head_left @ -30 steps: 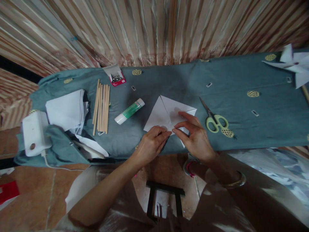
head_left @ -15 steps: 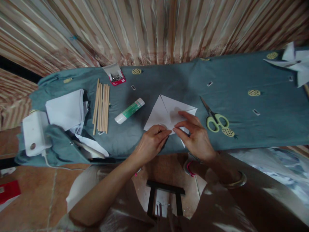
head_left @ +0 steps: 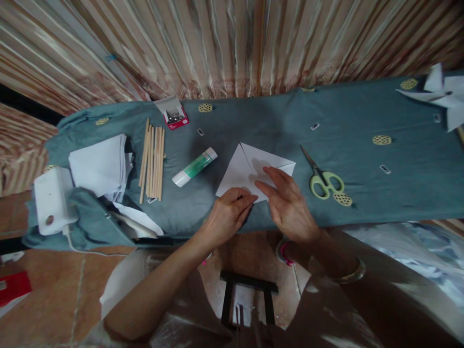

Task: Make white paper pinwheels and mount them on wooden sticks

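Observation:
A white paper square [head_left: 237,166] with slits running in from its corners lies on the cloth-covered table. At its near edge, my left hand [head_left: 228,210] is closed, thumb and fingertips pinching the paper. My right hand [head_left: 292,205] is open over the right part of the sheet, its fingers stretched out and somewhat apart, covering the near right corner. A glue stick [head_left: 195,167] with a green label lies left of the paper. To the right of my right hand rest scissors [head_left: 322,178] with light green handles.
Wooden sticks [head_left: 155,162] and a stack of white paper [head_left: 99,162] lie at left, near a white box-shaped device [head_left: 54,200] with a cord. A small red box [head_left: 176,119] of metal pins stands open behind. A paper pinwheel [head_left: 447,94] is at the far right.
My right hand has released its pinch at the paper's near edge, and its fingers have straightened over the sheet. My left hand and the paper have stayed in place.

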`<move>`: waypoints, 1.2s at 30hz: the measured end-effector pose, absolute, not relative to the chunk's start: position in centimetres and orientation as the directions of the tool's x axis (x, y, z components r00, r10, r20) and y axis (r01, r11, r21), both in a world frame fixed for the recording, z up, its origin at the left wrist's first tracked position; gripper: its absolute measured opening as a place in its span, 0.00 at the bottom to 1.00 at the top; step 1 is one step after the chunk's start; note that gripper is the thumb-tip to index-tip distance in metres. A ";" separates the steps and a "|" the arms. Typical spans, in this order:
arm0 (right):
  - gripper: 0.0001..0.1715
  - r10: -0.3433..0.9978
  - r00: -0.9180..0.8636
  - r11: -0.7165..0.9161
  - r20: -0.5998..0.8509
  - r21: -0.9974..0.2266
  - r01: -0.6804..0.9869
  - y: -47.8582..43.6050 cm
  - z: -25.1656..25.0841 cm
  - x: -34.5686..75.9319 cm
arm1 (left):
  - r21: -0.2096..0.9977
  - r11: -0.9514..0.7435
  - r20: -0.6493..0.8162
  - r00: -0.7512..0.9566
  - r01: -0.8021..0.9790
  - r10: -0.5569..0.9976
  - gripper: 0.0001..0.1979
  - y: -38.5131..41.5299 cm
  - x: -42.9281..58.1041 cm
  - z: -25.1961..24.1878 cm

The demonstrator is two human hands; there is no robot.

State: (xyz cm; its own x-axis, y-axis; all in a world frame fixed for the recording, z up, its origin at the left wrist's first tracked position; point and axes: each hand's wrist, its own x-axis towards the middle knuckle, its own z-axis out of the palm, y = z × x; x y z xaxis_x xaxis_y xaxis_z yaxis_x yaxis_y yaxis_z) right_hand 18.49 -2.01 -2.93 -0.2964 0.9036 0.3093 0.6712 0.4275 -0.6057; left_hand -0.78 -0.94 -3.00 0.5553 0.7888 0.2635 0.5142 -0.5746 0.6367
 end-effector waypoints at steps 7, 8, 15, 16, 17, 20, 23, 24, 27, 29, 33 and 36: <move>0.29 0.904 -0.336 0.428 0.265 -0.546 0.721 -1.9 -3.3 18.3 | 0.634 -0.575 0.261 0.556 0.517 0.789 0.12 -0.9 -0.8 -3.0; 0.29 0.903 -0.336 0.429 0.266 -0.535 0.728 -1.9 -3.4 18.3 | 0.631 -0.579 0.265 0.559 0.516 0.786 0.12 -0.9 -0.8 -3.0; 0.26 0.917 -0.302 0.398 0.259 -0.584 0.707 -2.0 -3.8 17.6 | 0.637 -0.545 0.232 0.539 0.545 0.810 0.12 -1.3 -0.8 -2.9; 0.26 0.918 -0.302 0.398 0.259 -0.591 0.702 -1.9 -3.8 17.6 | 0.638 -0.544 0.229 0.540 0.545 0.810 0.12 -1.3 -0.8 -2.9; 0.27 0.917 -0.304 0.400 0.260 -0.593 0.699 -1.8 -3.7 17.6 | 0.637 -0.548 0.228 0.546 0.543 0.806 0.12 -1.3 -0.8 -2.9; 0.28 0.912 -0.311 0.411 0.269 -0.580 0.703 -1.5 -3.5 17.7 | 0.620 -0.569 0.245 0.555 0.540 0.795 0.12 -1.4 -0.8 -2.9; 0.25 0.908 -0.304 0.417 0.287 -0.557 0.718 -1.2 -3.5 17.7 | 0.602 -0.585 0.265 0.555 0.543 0.788 0.11 -1.5 -0.8 -3.0; 0.24 0.905 -0.305 0.422 0.295 -0.548 0.722 -1.2 -3.5 17.7 | 0.599 -0.588 0.269 0.556 0.543 0.787 0.11 -1.5 -0.8 -3.1; 0.22 0.902 -0.310 0.429 0.301 -0.540 0.724 -1.2 -3.7 17.5 | 0.593 -0.597 0.278 0.559 0.540 0.781 0.11 -1.5 -0.8 -3.1; 0.23 0.906 -0.311 0.421 0.286 -0.558 0.715 -1.3 -3.5 17.4 | 0.586 -0.605 0.278 0.567 0.539 0.775 0.11 -1.4 -0.8 -3.0; 0.25 0.905 -0.312 0.426 0.290 -0.601 0.677 -1.3 -2.4 18.0 | 0.557 -0.628 0.288 0.583 0.544 0.760 0.11 -1.4 -0.8 -2.9; 0.26 0.911 -0.227 0.397 0.344 -0.579 0.712 -0.5 -1.9 19.2 | 0.516 -0.654 0.316 0.586 0.553 0.746 0.11 -1.3 -0.9 -2.9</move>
State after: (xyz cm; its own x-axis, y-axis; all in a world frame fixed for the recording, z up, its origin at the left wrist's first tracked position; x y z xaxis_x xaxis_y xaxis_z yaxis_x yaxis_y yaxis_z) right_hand 19.24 -0.52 -1.88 -0.2275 0.9109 0.3442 0.7123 0.3966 -0.5791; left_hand -0.86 -1.33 -2.91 0.5863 0.7459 0.3160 0.5532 -0.6536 0.5164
